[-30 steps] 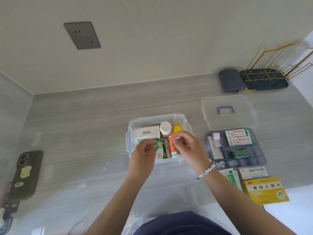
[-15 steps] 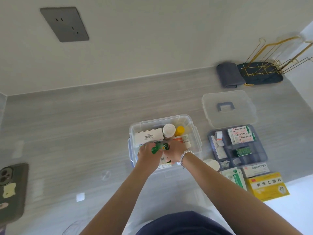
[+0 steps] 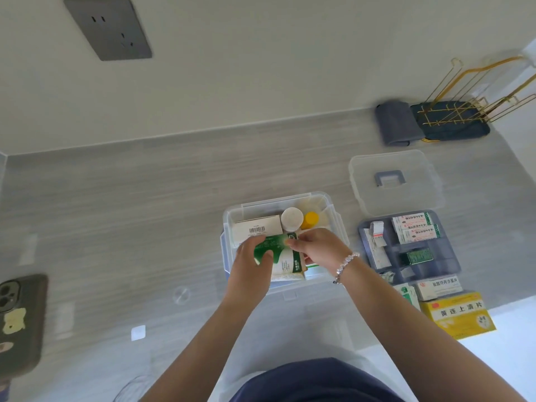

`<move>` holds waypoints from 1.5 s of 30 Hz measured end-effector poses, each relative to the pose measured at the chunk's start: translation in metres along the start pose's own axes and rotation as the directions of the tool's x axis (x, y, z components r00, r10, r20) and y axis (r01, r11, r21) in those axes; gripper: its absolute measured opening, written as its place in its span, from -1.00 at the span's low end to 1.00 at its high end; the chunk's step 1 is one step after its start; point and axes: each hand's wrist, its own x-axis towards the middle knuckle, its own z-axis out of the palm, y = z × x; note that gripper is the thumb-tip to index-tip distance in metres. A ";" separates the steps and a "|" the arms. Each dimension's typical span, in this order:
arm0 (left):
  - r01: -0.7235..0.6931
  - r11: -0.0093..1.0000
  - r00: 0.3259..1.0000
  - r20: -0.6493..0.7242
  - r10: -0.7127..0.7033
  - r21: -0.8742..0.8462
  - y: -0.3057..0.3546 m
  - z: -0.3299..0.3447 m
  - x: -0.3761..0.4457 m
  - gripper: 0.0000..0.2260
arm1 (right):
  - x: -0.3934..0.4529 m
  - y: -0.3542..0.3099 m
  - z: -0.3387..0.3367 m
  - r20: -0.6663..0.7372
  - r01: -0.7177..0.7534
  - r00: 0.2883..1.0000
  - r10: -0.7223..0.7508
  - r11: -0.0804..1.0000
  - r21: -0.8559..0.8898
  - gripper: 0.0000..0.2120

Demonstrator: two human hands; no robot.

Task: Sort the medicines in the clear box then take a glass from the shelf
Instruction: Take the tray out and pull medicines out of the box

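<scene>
both hands over the clear box (image 3: 333, 204) on the worktop (image 3: 145, 204). left hand (image 3: 249, 271) curled round the near-left end of a green carton (image 3: 282, 253), thumb across its face; right hand (image 3: 317, 246) pinching the carton's far edge with the fingers (image 3: 291, 242) bent. carton held flat, low over the front half of the box, above other packs. behind it, inside the box: a white carton (image 3: 256, 227) with a barcode, a white-capped bottle (image 3: 291, 219) and a yellow-capped one (image 3: 311, 220), both upright.

likely light, thin card: stiff along the edges, soft on the broad faces, so crushable if squeezed mid-panel. best taken by the short ends or long edges, as now, with light pressure. printed surface looks glossy, possibly a little slippery; two-handed hold guards against that. bottles probably rigid plastic, easiest gripped round the cap or body, prone to tipping if nudged by the carton going in.

to the right, well apart: the lid (image 3: 394, 181), a blue tray (image 3: 451, 256) with small packs, a yellow carton (image 3: 458, 314). no glass or shelf in view.
</scene>
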 end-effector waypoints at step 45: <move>0.086 0.991 0.982 0.159 -0.101 0.102 0.042 0.350 -0.090 -0.80 | -0.095 0.330 -0.196 -0.437 -0.097 0.877 0.198 0.965 0.243 -0.77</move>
